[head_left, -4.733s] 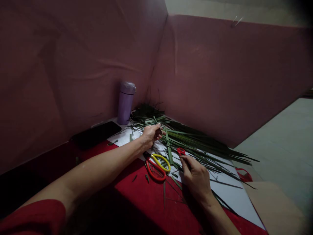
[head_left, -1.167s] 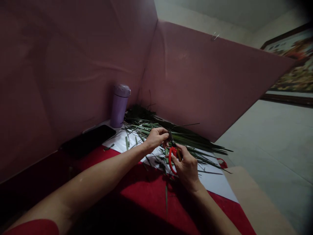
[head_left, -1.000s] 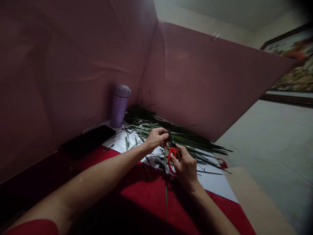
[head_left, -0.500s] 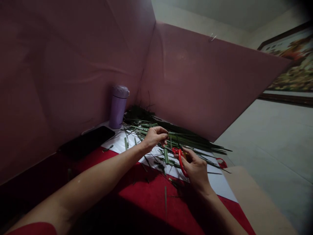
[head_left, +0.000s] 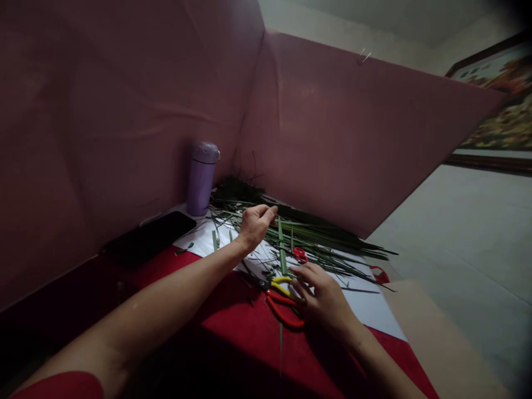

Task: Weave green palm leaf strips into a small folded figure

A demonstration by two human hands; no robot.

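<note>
My left hand is closed in a pinch above the white sheet, its fingertips at the upper end of an upright green leaf strip. The exact grip is too small to see clearly. Shears with one red and one yellow handle lie at the sheet's front edge, dark blades pointing left. Beside their handles is my right hand, fingers apart, with the fingertips by the yellow handle and the strip's lower end. Small red-handled scissors lie among the leaves beyond it.
Long green leaves are heaped at the back of the white sheet, with cuttings scattered around. A purple tumbler and a black phone-like slab stand left. Pink panels wall the back and left; red cloth covers the front.
My right hand has loosened from the shears, which now lie lower and further left. The left hand has moved slightly left and up, and the leaf strip shows longer.
</note>
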